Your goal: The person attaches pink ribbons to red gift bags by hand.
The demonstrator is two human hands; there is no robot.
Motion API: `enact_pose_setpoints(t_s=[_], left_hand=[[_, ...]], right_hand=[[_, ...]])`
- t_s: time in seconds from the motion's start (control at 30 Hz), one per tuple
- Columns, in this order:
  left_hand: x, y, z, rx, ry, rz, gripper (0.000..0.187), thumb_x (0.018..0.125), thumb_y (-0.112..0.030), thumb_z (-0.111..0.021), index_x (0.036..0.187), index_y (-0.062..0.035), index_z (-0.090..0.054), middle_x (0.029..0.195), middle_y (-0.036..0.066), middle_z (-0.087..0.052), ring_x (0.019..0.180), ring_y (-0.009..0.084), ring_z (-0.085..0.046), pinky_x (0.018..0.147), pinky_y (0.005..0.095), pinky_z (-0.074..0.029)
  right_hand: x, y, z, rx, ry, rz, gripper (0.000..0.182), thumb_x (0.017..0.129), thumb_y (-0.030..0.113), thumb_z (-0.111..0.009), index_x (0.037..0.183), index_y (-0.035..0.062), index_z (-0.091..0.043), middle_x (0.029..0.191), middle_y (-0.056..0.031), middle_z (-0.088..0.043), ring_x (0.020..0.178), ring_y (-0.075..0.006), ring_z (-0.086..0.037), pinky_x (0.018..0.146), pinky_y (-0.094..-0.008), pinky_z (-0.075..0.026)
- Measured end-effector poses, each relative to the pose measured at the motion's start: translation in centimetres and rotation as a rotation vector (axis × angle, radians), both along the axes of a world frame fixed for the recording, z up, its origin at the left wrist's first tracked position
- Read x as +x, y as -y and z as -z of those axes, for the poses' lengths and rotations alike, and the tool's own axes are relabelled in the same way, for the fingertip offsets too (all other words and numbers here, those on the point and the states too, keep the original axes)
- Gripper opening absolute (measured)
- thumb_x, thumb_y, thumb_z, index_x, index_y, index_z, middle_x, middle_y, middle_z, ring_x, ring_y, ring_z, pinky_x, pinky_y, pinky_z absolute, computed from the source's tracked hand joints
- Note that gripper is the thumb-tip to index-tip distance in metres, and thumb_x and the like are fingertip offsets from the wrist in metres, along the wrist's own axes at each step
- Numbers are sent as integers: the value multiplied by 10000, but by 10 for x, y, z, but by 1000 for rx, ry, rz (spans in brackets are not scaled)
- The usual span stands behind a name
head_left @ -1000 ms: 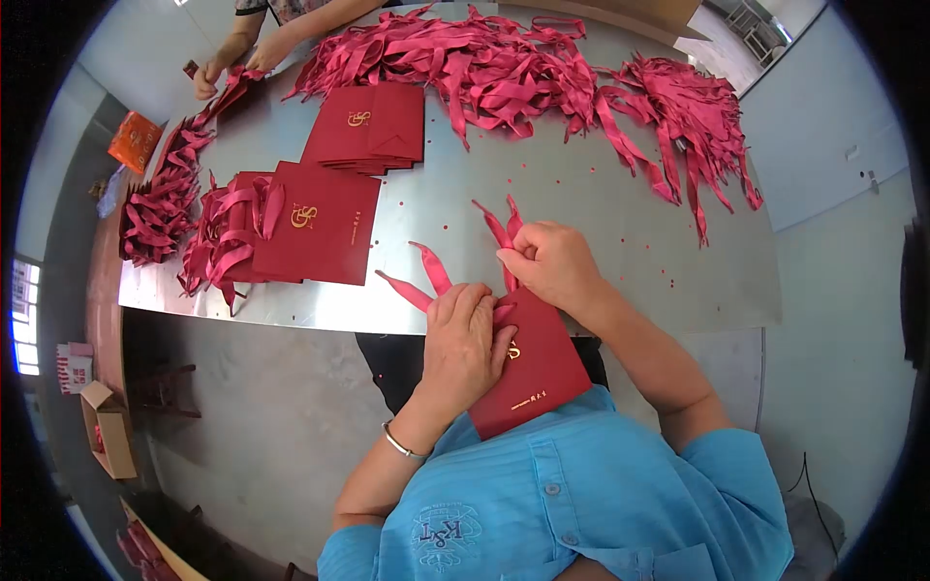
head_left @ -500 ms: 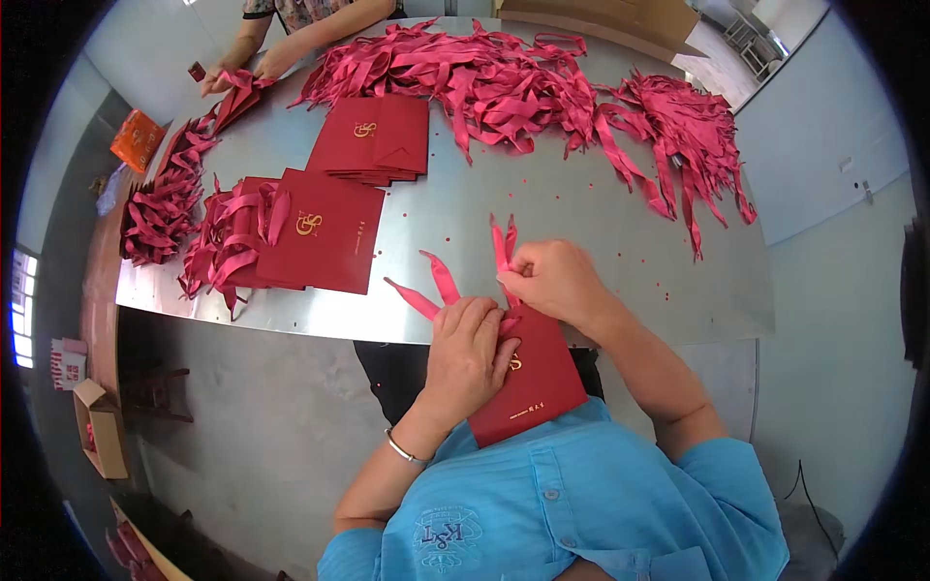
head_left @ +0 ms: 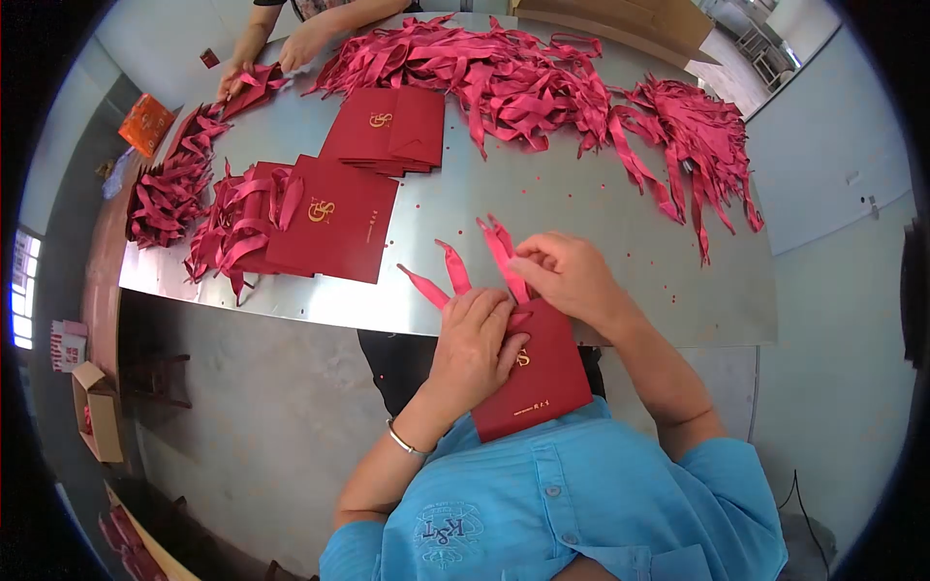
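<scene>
A red paper bag [head_left: 542, 373] with gold lettering rests against my front at the table's near edge. My left hand [head_left: 475, 339] is closed over its upper part, thumb on the front face and fingers across the top. Two pink ribbon ends [head_left: 453, 266] stick up past those fingers. My right hand [head_left: 572, 276] is at the bag's upper right, fingers curled and fingertips against another pink ribbon [head_left: 504, 257] that rises from the bag's top. The ribbon's lower part is partly hidden by my hands.
Finished-looking red bags with ribbons [head_left: 334, 218] lie at left, with a stack of flat red bags [head_left: 392, 126] behind. Heaps of pink ribbon [head_left: 484, 77] cover the far side of the metal table [head_left: 601, 232]. Across it, another person's hands [head_left: 308, 44] handle a bag.
My right hand has loosened its pinch slightly and shifted up along the ribbon. My left hand stays on the bag. The other person's hands moved on their bag, and the view shifted slightly.
</scene>
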State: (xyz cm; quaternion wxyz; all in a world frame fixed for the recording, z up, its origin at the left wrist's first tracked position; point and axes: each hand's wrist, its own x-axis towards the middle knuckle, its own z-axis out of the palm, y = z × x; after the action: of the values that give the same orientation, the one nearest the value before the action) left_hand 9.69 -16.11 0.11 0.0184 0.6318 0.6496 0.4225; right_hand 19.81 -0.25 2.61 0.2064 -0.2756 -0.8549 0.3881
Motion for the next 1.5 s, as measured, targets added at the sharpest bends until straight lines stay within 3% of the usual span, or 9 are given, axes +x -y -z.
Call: enact_pose_setpoints(t_s=[0.2,0.37,0.43,0.57,0.67,0.8,1.13,1.37,1.5], left_hand=[[-8,22,-7,184,27,-174,422,689,-45,-770,1072,14,-606,1170,171,-596,1065,349,-575,914,421,-444],[0,67,1,5,286,-371,202,783,-36,-733,952,-2,-627,919,155,-666,754,303,-653,682,329,-523],[1,73,0,-385,539,-328,192,861,-109,-707,987,20,-642,876,131,-691,692,232,-662,620,295,-524],[2,61,9,-328,1201,-214,306,935,-203,-661,1113,46,-645,969,72,-706,839,94,-637,712,258,-527],[1,54,6,-261,1541,-165,311,931,-195,-665,1108,59,-647,969,97,-705,850,122,-650,751,261,-533],[-4,51,7,-254,1563,-164,309,920,-194,-680,1087,64,-653,958,112,-702,832,133,-656,735,263,-545],[-35,52,-25,-139,1479,-411,249,898,-157,-686,1049,41,-671,922,87,-696,767,134,-658,679,268,-550],[-133,51,-111,664,879,-503,270,959,-128,-604,1178,29,-609,1076,78,-657,921,127,-628,829,279,-523],[-162,30,-93,624,838,-598,220,986,-187,-578,1071,4,-647,994,39,-674,831,84,-615,733,238,-501]], right_hand=[[45,3,-3,22,78,-23,190,838,140,-713,966,2,-687,791,-74,-617,640,-119,-574,587,-276,-472],[50,16,-8,57,102,-15,220,798,178,-754,934,22,-681,790,-72,-597,636,-157,-582,586,-291,-479],[45,17,-6,66,139,-15,244,786,218,-764,920,34,-676,814,-87,-604,649,-197,-606,601,-317,-500],[36,15,-2,-45,12,-73,185,762,93,-786,875,20,-659,754,-15,-573,587,-78,-519,546,-238,-431],[35,11,-9,-263,31,-93,172,781,74,-775,880,24,-644,770,8,-592,626,-47,-530,561,-213,-432],[33,10,-7,-672,41,-142,170,820,18,-732,942,17,-613,818,0,-628,711,-29,-568,607,-187,-450],[12,14,-8,-775,-206,-127,221,893,14,-639,1099,-3,-563,865,-39,-656,727,-60,-601,626,-198,-469],[22,-16,11,-733,-206,13,191,922,70,-614,1096,-4,-582,859,-46,-657,692,-66,-582,591,-197,-471],[20,-11,20,-715,-242,4,157,911,49,-620,1060,3,-601,850,-37,-652,695,-61,-584,600,-195,-480]])
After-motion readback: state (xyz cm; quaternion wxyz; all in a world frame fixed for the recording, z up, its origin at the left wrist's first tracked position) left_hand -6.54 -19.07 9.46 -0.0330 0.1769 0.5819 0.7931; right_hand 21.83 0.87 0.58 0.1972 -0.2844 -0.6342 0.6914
